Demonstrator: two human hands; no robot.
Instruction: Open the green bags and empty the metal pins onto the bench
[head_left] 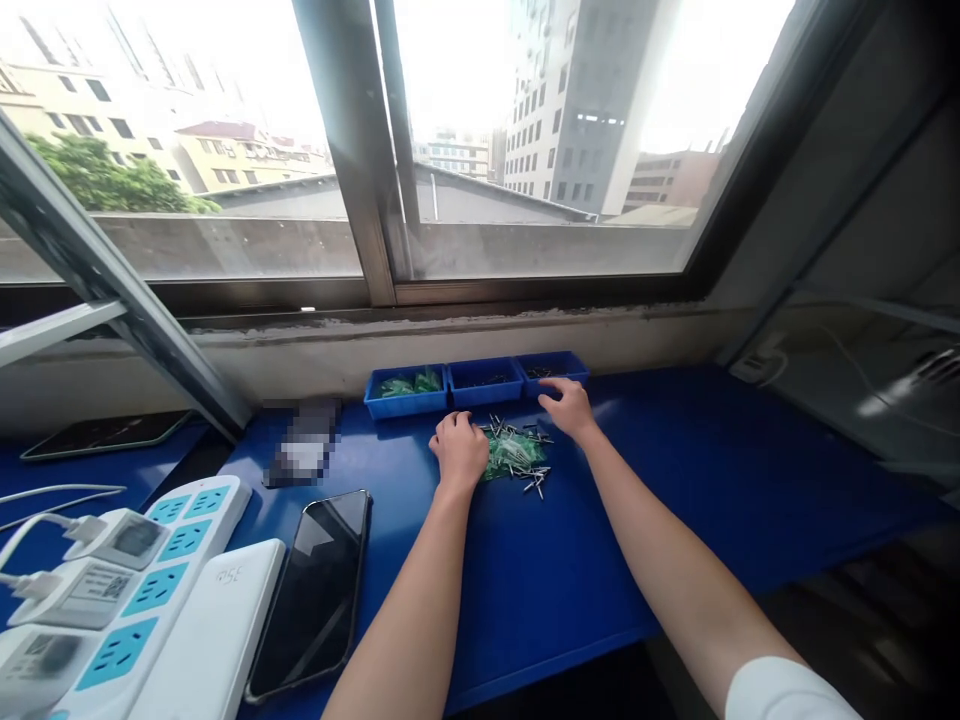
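On the blue table lies a loose pile of small metal pins mixed with green plastic pieces. My left hand rests at the left edge of the pile, its fingers curled together; what they hold, if anything, is hidden. To the right and above the pile, my right hand hovers just in front of the right blue bin. Its thumb and index finger are apart, with nothing visible between them. The left blue bin contains green pieces, and the middle blue bin has small dark parts.
A black phone lies at the left beside a white power bank and a power strip with plugged-in chargers. A pixelated dark object sits farther back. Behind the bins are a low wall and a window; a metal frame slants at left.
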